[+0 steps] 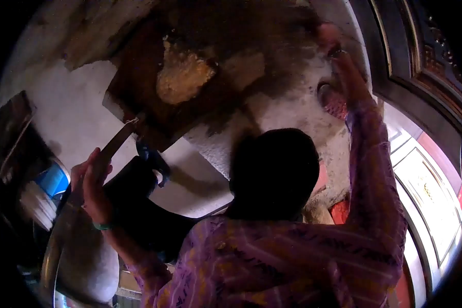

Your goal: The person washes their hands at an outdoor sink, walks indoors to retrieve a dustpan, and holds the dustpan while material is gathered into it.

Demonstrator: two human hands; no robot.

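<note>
On the left, my left hand (93, 187), with a green bangle at the wrist, is closed round a long tapered brown handle (117, 143). The handle's narrow tip points up and right, to the edge of a dark brown board or tray (138, 77). A heap of tan, crumbly stuff (185, 77) lies on that dark surface. My right hand (330, 37) is stretched out to the upper right, smeared by motion and shadow. Its fingers cannot be made out. Just below it, beside the forearm, is a rounded thing with a reddish, speckled face (333, 101).
A dark carved wooden panel (421, 61) borders the upper right, above a bright pale door or cabinet panel (423, 190). At the left are a blue object (53, 179) and a pale, ribbed bundle (38, 205). Something red (340, 211) lies below my right arm.
</note>
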